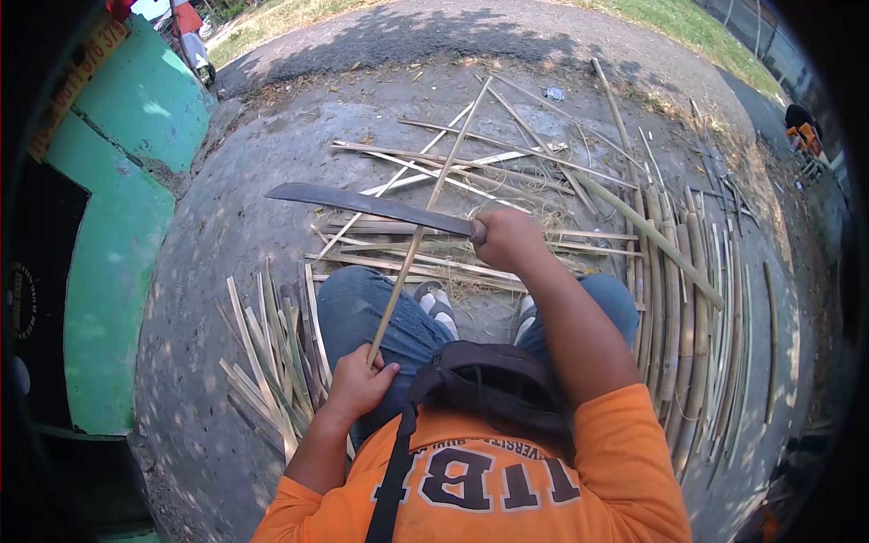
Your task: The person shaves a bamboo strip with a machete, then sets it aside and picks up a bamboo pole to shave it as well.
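Observation:
My right hand (510, 240) is wrapped round the handle of a machete (371, 206), whose long dark blade points left. The blade crosses a thin bamboo strip (441, 179) near its middle in this view. Low in front of my left thigh, my left hand (359, 378) grips the lower end of that strip, thumb out to the side. From there the strip slants up and away to the right. Beyond my knees, more split bamboo strips (480, 140) lie crisscrossed on the ground with curly shavings (543, 176) among them.
Bamboo poles (685, 326) lie side by side at my right. A bundle of split strips (272, 353) lies at my left, close to my arm. A green wall (118, 262) stands on the far left. Paved ground (235, 217) runs out to a road (389, 41).

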